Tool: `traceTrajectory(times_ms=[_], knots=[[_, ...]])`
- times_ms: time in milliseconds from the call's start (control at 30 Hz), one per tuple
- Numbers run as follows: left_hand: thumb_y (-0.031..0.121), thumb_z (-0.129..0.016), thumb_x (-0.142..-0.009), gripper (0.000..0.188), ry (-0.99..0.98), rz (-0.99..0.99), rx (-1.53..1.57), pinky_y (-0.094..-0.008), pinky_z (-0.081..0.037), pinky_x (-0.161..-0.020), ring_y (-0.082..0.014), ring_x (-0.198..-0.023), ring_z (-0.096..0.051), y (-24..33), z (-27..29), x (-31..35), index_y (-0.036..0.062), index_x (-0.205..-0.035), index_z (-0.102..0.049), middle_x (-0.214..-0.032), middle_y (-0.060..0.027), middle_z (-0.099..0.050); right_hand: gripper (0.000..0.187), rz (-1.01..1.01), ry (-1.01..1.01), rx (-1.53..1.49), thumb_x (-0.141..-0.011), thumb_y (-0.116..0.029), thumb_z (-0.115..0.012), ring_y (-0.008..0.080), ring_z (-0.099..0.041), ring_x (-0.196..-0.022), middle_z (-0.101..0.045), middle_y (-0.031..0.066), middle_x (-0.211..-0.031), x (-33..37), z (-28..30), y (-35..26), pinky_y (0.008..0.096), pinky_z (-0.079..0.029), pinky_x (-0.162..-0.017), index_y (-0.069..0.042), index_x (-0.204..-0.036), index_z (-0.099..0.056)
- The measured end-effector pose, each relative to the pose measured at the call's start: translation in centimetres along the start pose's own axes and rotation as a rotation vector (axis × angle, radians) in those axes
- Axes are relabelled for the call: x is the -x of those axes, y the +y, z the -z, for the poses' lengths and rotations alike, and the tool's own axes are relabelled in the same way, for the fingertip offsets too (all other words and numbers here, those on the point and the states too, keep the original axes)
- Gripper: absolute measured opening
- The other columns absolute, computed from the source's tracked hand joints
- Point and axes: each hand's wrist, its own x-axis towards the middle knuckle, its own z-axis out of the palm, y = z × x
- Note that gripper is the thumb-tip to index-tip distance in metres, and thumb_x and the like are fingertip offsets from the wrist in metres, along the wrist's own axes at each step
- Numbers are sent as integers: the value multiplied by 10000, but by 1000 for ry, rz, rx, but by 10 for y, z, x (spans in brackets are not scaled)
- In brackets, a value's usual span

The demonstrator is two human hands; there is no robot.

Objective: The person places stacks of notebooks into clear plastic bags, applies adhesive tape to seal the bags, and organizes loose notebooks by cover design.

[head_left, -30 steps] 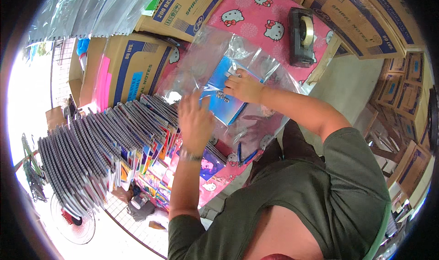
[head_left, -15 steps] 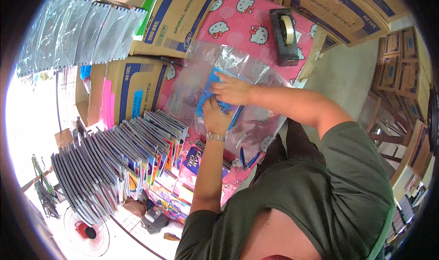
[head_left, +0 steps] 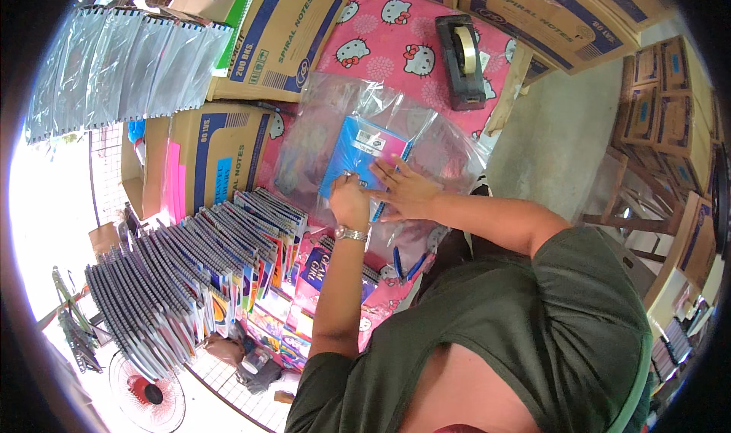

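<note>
A blue spiral notebook (head_left: 346, 153) with a white label lies on a clear plastic sheet (head_left: 304, 140) spread over the pink table cover. My left hand (head_left: 349, 202), with a metal watch at the wrist, rests on the notebook's lower part, its fingers curled closed; whatever they pinch is hidden. Beside it my right hand (head_left: 409, 192) lies flat, fingers stretched across the notebook's lower right near the spiral edge. Blue-handled scissors or a similar tool (head_left: 409, 265) lie just below the sheet.
A black tape dispenser (head_left: 461, 63) stands at the far right of the table. A long row of spiral notebooks (head_left: 194, 269) fills the left. Cardboard boxes (head_left: 285, 37) border the far side and left. Plastic-wrapped notebooks (head_left: 126, 67) sit far left; a fan (head_left: 148, 391) is lower left.
My right hand has slid down and toward me, from the notebook's upper part to its lower right, uncovering the white label. My left hand stays on the lower part, fingers now more curled.
</note>
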Motion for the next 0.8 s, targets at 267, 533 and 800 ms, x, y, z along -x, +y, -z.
traceTrajectory(times_ms=[267, 533, 800], knots=[[168, -630, -774, 289, -254, 97, -204, -377, -553, -768, -273, -943, -646, 12, -7, 1, 29, -1026, -664, -978, -115, -667, 603, -71, 5, -75, -816, -511, -595, 348, -314, -1372, -402, 228, -1418, -19, 39, 11, 563, -200, -1109, -51, -1205, -604], [289, -521, -876, 584, -179, 27, -452, -424, -466, -980, -406, -1221, -508, 14, -62, 23, -142, -1268, -484, -1272, -313, -527, 188, -1234, 682, -788, -860, -196, -685, 192, -600, -852, -636, 118, -911, 58, 100, 159, 330, -502, -715, -28, -946, -692], [419, -591, -839, 854, -360, 107, -259, -432, -276, -1132, -409, -1340, -373, 36, -19, 25, -175, -1375, -291, -1397, -354, -379, 45, -1066, 1021, -1654, -919, -65, -577, 89, -522, -679, -580, 3, -821, 90, 42, 110, 217, -441, -554, -59, -935, -618]])
